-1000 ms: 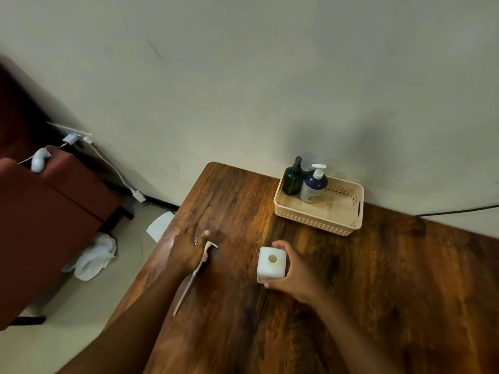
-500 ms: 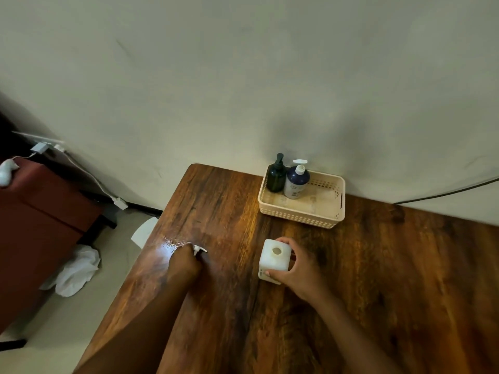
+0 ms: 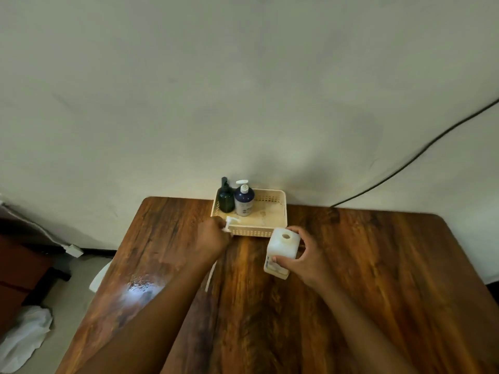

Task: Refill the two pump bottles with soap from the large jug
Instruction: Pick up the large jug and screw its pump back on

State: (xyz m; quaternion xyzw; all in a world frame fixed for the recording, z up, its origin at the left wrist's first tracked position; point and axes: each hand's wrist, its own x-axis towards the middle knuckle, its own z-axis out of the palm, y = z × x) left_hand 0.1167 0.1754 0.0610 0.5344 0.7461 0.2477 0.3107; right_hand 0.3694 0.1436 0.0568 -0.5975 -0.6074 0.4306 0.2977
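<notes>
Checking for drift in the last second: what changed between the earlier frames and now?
The left hand, shut on the white pump head, carried it from the table's left part toward the basket's front-left corner; its tube trails below the hand. The camera view also shifted. Unchanged: the right hand grips the open white bottle, upright on the table; two pump bottles stand in the basket.

Two pump bottles stand in one basket (image 3: 279, 209), a dark green one (image 3: 226, 200) and a navy one (image 3: 243, 202), alongside one white open-necked bottle (image 3: 282, 249), one loose pump head (image 3: 230, 223), two hands and one bench (image 3: 364, 265).
</notes>
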